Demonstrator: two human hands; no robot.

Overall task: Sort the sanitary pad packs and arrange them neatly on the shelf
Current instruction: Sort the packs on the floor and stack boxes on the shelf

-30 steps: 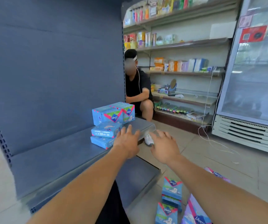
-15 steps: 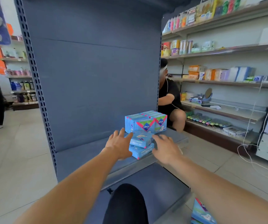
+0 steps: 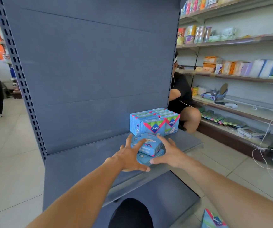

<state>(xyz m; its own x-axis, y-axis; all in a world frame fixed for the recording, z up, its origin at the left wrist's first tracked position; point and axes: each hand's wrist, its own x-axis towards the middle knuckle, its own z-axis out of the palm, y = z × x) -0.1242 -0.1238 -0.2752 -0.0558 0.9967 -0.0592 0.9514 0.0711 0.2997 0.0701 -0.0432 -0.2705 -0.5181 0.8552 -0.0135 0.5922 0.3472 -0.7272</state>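
Head view. A grey shelf (image 3: 83, 163) with a tall back panel is shown, its right front corner carrying the goods. A block of upright blue packs (image 3: 154, 123) is set in neat rows against the back panel at the right end of the shelf. Just in front of that block, near the front edge, two flat packs (image 3: 149, 148) are stacked one upon the other, the upper one skewed on the lower. The left hand (image 3: 129, 158) is laid against the left side of this stack with its fingers (image 3: 139, 143) spread and straight, some resting on the upper pack. The right hand (image 3: 170, 153) is held at the right side of the stack, fingers splayed and straight, touching or nearly touching it; nothing is gripped by either hand. One further pack on the floor (image 3: 214, 219) is seen at the lower right, beside the shelf's base.

The task is judged to be partly done: the upright block is arranged, whereas the flat stack remains to be squared or stood up, and the floor pack is not yet shelved. Much of the shelf to the left is unfilled.
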